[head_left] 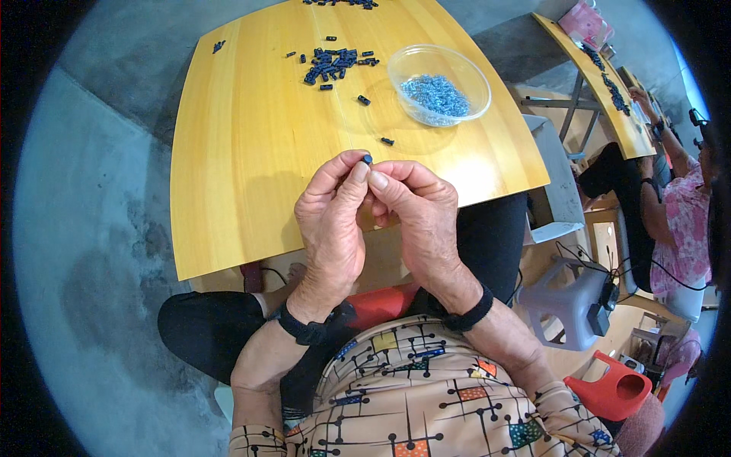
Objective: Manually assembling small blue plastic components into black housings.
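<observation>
Above the near edge of the yellow wooden table [228, 175], my two hands meet fingertip to fingertip. My left hand [333, 221] pinches a small dark blue cylindrical plastic piece [367, 159] between thumb and forefinger. Touching beside it, my right hand [420, 217] is closed in a pinch; what lies between its fingers is hidden. One loose dark piece [387, 142] lies just beyond my fingertips. Farther off is a loose pile of similar dark cylinders [333, 65]. A clear round plastic bowl [409, 67] to the right holds many tiny light-blue, shiny parts [437, 96], too small to name.
More dark pieces lie at the table's far edge [343, 3] and far left corner [218, 47]. On the right, another person [681, 213] works at a second table [563, 57]. A grey plastic stool [560, 301] and a red stool [609, 388] stand on the floor.
</observation>
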The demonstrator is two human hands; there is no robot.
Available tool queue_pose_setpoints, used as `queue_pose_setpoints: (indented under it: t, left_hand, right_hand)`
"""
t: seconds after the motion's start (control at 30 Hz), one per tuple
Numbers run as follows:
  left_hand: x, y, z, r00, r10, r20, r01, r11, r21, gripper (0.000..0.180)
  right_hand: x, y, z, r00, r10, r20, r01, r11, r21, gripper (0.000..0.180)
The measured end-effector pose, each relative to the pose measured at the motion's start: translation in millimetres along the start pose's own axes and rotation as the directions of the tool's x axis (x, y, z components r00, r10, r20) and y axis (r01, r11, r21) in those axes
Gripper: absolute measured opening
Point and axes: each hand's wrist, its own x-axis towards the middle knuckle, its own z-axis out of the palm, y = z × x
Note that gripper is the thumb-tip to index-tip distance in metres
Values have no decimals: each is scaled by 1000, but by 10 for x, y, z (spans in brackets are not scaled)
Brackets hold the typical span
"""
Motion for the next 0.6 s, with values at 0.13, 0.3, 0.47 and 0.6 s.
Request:
queue_pose_setpoints:
  t: [0.13, 0.3, 0.47, 0.6]
  left_hand:
    - [55, 11, -29, 999, 33, -2, -33, 996, 80, 18]
    - [110, 133, -63, 990, -75, 121, 77, 997, -12, 21]
    - [122, 307, -97, 965, -202, 165, 210, 977, -30, 21]
    - [97, 379, -86, 957, -259, 131, 261, 965, 3, 18]
  right_hand:
    - [-3, 15, -14, 999, 26, 26, -27, 1000, 16, 11]
    - [-13, -18, -71, 993, 80, 88, -94, 982, 164, 10]
    - [-15, -80, -159, 992, 60, 113, -85, 969, 232, 9]
    - [-24, -112, -211, 985, 44, 167, -92, 952, 293, 10]
